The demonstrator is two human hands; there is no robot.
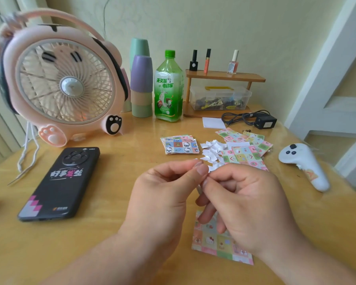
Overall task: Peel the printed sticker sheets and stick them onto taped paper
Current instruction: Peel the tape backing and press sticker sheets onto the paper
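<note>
My left hand (164,194) and my right hand (245,206) meet above the table's middle, and their fingertips pinch a small white paper piece (213,168) between them. Under my right hand a printed sticker sheet (212,241) with pastel squares lies flat on the table, partly hidden by my fingers. A stack of cartoon sticker sheets (180,144) lies further back. More pastel sheets (247,148) are spread to its right. Between them sits a heap of white peeled scraps (211,150).
A black phone (60,184) lies left, a pink fan (60,83) behind it. Stacked cups (141,87), a green bottle (169,89), a wooden shelf (224,76) over a clear box (220,97), a charger (263,121) and a white controller (304,163) stand around.
</note>
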